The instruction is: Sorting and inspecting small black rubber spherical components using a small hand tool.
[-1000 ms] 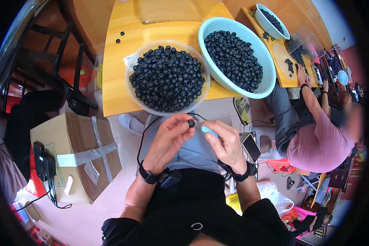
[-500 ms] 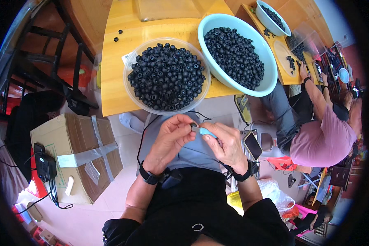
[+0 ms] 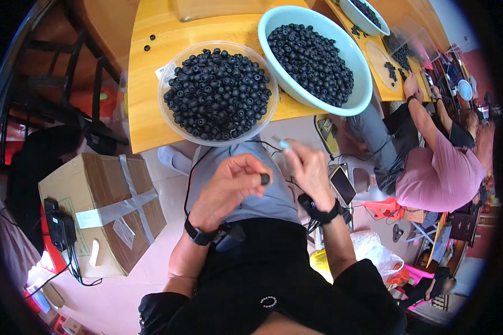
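Over my lap, my left hand (image 3: 229, 187) pinches a small round black part (image 3: 265, 179) between thumb and fingertips. My right hand (image 3: 312, 173), a little blurred, is closed around a small tool with a light-blue handle (image 3: 285, 144). The tool is apart from the black part, up and to the right of it, and its blade-like end is too smeared to make out. Just beyond my hands, a round clear tub (image 3: 163, 106) heaped with similar black parts, with holes in them, stands at the table's near edge. A pale-blue basin (image 3: 364, 100) holding more of them is to its right.
Two loose black parts (image 3: 149, 42) lie on the yellow table (image 3: 145, 125). A taped cardboard box (image 3: 109, 220) stands at the left on the floor. To the right, a person in a pink shirt (image 3: 439, 173) works at another table, near a phone (image 3: 342, 185).
My right hand has drawn the tool away from the black part, up and to the right. My left hand still holds the part, slightly lower. The whole view has shifted a little.
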### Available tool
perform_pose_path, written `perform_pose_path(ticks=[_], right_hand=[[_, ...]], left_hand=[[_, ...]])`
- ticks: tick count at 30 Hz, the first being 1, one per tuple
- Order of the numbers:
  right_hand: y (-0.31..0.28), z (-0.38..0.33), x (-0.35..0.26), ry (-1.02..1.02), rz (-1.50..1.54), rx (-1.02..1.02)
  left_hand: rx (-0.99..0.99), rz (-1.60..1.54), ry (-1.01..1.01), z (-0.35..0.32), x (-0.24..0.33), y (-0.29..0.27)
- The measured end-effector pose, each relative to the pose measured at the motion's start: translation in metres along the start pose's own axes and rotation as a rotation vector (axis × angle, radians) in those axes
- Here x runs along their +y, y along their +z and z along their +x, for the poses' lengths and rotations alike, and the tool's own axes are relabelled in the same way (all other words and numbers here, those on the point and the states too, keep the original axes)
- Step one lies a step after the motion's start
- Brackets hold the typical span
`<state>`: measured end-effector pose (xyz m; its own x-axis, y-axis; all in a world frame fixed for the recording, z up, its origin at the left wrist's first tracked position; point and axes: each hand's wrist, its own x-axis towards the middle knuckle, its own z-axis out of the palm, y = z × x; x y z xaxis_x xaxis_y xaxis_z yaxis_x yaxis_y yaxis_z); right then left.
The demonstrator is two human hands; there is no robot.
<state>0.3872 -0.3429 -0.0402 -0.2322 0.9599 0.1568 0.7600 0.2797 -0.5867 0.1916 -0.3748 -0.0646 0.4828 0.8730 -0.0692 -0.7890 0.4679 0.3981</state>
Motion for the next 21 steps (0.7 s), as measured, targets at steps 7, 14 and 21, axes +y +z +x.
perform_pose_path(ticks=[7, 14, 21], right_hand=[[-0.014, -0.011, 0.001, 0.134, 0.274, -0.034], [-0.012, -0.012, -0.023, 0.068, 0.592, -0.117], [-0.007, -0.008, -0.036, 0.044, 0.689, -0.187]], left_hand=[[0.026, -0.038, 0.008, 0.004, -0.008, -0.008], [0.073, -0.032, -0.004, 0.004, -0.007, -0.01], [0.122, 0.083, -0.024, 0.005, -0.007, -0.006]])
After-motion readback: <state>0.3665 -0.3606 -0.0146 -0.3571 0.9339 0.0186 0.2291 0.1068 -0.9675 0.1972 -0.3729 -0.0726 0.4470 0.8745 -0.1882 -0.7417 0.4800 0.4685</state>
